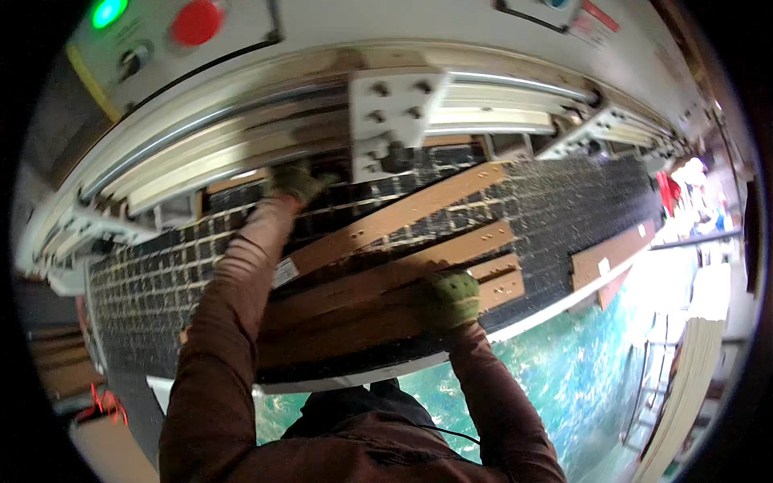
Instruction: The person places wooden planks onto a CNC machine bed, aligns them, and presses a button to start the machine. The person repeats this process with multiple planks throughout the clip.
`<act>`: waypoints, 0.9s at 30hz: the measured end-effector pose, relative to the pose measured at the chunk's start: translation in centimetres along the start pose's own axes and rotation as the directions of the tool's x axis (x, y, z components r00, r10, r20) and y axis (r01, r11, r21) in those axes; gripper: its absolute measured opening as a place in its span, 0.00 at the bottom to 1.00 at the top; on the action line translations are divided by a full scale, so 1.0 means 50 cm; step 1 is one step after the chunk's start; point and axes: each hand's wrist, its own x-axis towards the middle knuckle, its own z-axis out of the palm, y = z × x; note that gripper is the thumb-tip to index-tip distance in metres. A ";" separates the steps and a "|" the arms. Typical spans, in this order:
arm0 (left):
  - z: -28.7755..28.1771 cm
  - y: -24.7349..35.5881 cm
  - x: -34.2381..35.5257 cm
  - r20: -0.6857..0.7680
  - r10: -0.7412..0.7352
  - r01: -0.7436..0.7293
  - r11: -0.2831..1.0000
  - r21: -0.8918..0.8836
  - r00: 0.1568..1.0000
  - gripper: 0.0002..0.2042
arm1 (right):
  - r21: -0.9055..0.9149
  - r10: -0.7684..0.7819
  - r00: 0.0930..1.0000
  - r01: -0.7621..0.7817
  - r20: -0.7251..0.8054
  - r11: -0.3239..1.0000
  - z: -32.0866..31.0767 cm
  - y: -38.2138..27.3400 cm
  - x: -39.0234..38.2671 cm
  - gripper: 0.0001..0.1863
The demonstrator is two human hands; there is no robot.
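Both my hands wear green work gloves. My right hand is closed over brown boards that lie side by side near the front edge of a black, grid-marked bed. The board ends have small holes and stick out to the right of the glove. Another brown board lies slantwise farther back, with a white label by its left end. My left hand reaches to the far side of the bed, close under the machine's rail. It is smeared by motion, and its fingers do not show clearly.
A metal rail with a white bolted bracket spans the back of the black bed. A control panel with a red button is at upper left. More brown boards lie at the right edge. The floor is green.
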 end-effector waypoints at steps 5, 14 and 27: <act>-0.222 0.198 -0.211 0.570 0.176 -0.201 0.979 -0.020 0.802 0.51 | -0.195 -0.006 0.987 0.038 0.159 0.980 0.021 0.030 -0.026 0.15; -0.146 0.173 -0.193 0.712 0.008 -0.149 0.979 0.136 0.702 0.46 | -0.250 -0.067 0.991 0.094 0.114 0.964 0.023 0.031 0.004 0.14; -0.078 -0.009 -0.116 0.263 0.143 -0.141 0.990 -0.023 0.954 0.35 | -0.115 0.025 0.997 -0.017 0.067 0.993 0.002 0.006 -0.012 0.14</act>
